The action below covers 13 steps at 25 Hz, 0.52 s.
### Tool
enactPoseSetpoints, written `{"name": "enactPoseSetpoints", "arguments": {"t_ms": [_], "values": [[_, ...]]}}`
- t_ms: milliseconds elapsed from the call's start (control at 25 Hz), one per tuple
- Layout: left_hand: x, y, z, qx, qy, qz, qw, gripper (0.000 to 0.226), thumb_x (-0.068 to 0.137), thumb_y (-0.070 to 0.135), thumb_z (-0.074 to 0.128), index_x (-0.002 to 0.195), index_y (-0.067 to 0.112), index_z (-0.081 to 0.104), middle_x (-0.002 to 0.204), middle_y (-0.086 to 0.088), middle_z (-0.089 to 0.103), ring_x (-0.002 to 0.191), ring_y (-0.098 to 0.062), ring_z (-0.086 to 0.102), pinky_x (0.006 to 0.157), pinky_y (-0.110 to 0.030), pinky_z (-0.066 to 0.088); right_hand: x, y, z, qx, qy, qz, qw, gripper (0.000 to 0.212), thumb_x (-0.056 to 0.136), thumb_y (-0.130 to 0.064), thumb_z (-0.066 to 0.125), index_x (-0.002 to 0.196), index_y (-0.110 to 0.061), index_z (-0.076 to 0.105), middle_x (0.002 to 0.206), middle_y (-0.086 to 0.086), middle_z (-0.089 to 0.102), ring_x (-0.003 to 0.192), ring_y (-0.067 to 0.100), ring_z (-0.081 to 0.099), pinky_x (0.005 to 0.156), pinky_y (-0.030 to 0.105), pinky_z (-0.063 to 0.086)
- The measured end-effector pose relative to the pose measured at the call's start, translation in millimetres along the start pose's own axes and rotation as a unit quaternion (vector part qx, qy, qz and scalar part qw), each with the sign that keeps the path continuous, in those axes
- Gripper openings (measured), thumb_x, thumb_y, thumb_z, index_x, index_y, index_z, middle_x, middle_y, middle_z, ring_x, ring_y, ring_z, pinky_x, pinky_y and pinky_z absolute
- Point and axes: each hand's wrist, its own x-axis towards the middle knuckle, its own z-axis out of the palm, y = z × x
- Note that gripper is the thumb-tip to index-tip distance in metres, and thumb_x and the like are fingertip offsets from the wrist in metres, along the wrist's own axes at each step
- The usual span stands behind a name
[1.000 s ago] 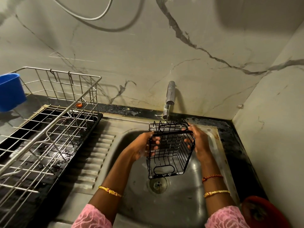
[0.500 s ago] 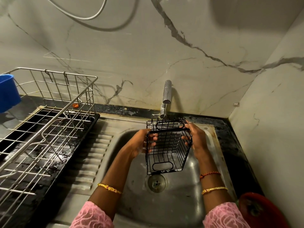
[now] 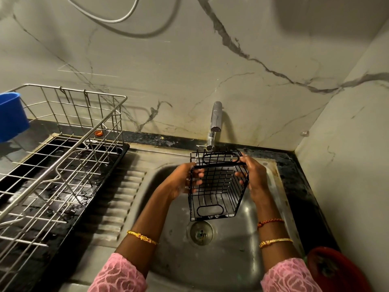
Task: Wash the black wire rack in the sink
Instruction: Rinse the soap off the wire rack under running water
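Observation:
A small black wire rack [image 3: 216,199] is held tilted over the steel sink [image 3: 231,260], its far end just under the chrome tap [image 3: 215,123]. My left hand [image 3: 183,180] grips its left side, fingers curled through the wires. My right hand [image 3: 252,175] grips its right side near the top rim. White suds cling to the rack's lower edge. The drain [image 3: 201,232] lies right below the rack.
A large steel dish rack [image 3: 63,165] on a black tray fills the drainboard at left, with a blue tub [image 3: 11,116] behind it. A red bowl [image 3: 334,270] sits at the right front corner. Marble walls close in behind and on the right.
The rack and both hands stay in nearly the same place under the tap; the rack has tilted slightly. The camera has shifted a little.

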Motion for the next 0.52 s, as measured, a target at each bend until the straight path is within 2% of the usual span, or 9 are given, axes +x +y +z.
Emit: {"name": "enactPoseSetpoints", "arguments": {"t_ms": [240,520], "values": [[-0.9,4.4,3.7,-0.006,0.007,0.007,1.000,0.036,0.100,0.034,0.033,0.092,0.016,0.063,0.082,0.000,0.063,0.078,-0.015,0.056,0.080,-0.034,0.043,3.7,-1.0,-2.7,0.001,0.004,-0.005,1.000,0.017,0.092,-0.031,0.050,0.085,-0.026,0.065,0.104,0.002,0.068,0.064,0.017,0.060,0.050,0.024,0.038],[0.1,5.9,9.8,0.011,-0.001,0.013,1.000,0.036,0.101,0.034,0.032,0.090,0.016,0.062,0.082,0.001,0.062,0.077,-0.013,0.055,0.081,-0.033,0.042,2.8,1.7,-6.1,0.016,0.031,-0.008,0.999,0.015,0.091,-0.029,0.052,0.085,-0.026,0.065,0.101,0.005,0.069,0.063,0.016,0.060,0.049,0.025,0.038]]}}
